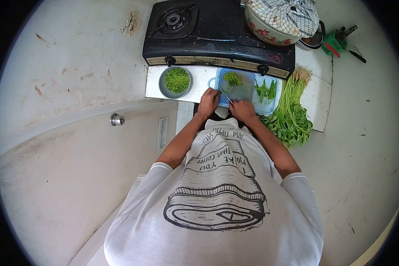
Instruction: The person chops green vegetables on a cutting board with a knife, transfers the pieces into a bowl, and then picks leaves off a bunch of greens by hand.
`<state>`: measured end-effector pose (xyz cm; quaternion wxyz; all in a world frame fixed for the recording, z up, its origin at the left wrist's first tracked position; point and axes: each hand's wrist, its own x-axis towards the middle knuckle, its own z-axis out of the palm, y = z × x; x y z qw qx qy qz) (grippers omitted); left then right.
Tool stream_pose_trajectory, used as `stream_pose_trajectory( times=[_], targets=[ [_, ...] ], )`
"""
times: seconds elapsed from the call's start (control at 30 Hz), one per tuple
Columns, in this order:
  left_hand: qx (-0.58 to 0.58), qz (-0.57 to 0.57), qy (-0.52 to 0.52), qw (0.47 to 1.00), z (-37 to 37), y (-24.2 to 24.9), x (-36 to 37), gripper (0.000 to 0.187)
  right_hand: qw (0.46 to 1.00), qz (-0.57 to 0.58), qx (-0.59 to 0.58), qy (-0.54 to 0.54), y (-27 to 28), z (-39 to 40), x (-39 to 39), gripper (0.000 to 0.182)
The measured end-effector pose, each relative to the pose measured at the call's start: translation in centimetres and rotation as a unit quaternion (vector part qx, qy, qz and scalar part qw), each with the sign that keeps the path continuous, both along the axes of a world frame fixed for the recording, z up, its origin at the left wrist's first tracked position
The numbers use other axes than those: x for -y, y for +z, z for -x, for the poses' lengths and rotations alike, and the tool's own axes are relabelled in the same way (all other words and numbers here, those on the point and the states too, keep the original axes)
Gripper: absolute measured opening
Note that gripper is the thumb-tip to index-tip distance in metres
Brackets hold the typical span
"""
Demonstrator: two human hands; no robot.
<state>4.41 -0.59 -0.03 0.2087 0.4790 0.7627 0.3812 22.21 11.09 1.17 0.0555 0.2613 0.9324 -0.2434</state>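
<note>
My right hand (pixel 242 109) is closed round the handle of a small knife (pixel 226 96), whose blade points up and left over a blue cutting board (pixel 244 91). At the board's left front edge my left hand (pixel 209 102) has its fingers curled together near the knife's tip; whatever they pinch is too small to make out. A small heap of chopped greens (pixel 232 79) lies at the back of the board. Several loose leaves (pixel 266 91) rest on its right side. To the left stands a grey bowl (pixel 162 85) filled with chopped greens.
A black gas stove (pixel 213 48) stands right behind the board, bearing a flowered pot (pixel 270 35) covered with a checked cloth. A bunch of long-stemmed leafy greens (pixel 292 108) with roots hangs over the counter's front edge. A green basket (pixel 334 43) sits far right.
</note>
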Motion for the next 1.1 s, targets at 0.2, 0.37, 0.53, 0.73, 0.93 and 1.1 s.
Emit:
stream_pose_trajectory(
  times=[0.2, 0.37, 0.53, 0.73, 0.93, 1.1],
  targets=[
    [0.008, 0.001, 0.010, 1.000, 0.0, 0.0, -0.4, 0.015, 1.000, 0.001, 0.000, 0.001, 0.2, 0.2, 0.0, 0.045],
    [0.009, 0.024, 0.012, 1.000, 0.0, 0.6, -0.4, 0.015, 1.000, 0.009, 0.002, 0.009, 0.6, 0.1, 0.2, 0.044],
    [0.018, 0.029, 0.014, 0.999, 0.0, 0.4, -0.4, 0.014, 1.000, 0.004, 0.008, 0.016, 0.0, 0.3, 0.4, 0.045],
    [0.018, 0.005, 0.028, 0.999, -0.2, 0.1, -0.3, 0.012, 1.000, -0.006, 0.018, 0.014, -0.7, 1.2, 0.6, 0.045],
    [0.024, -0.008, 0.037, 0.999, -0.2, 0.0, -0.3, 0.011, 1.000, -0.008, -0.002, 0.016, -0.6, 0.6, 0.5, 0.045],
    [0.022, 0.011, 0.035, 0.999, -0.3, 0.3, -0.2, 0.012, 1.000, -0.010, -0.006, 0.021, -0.2, -0.5, 0.6, 0.045]
  ],
)
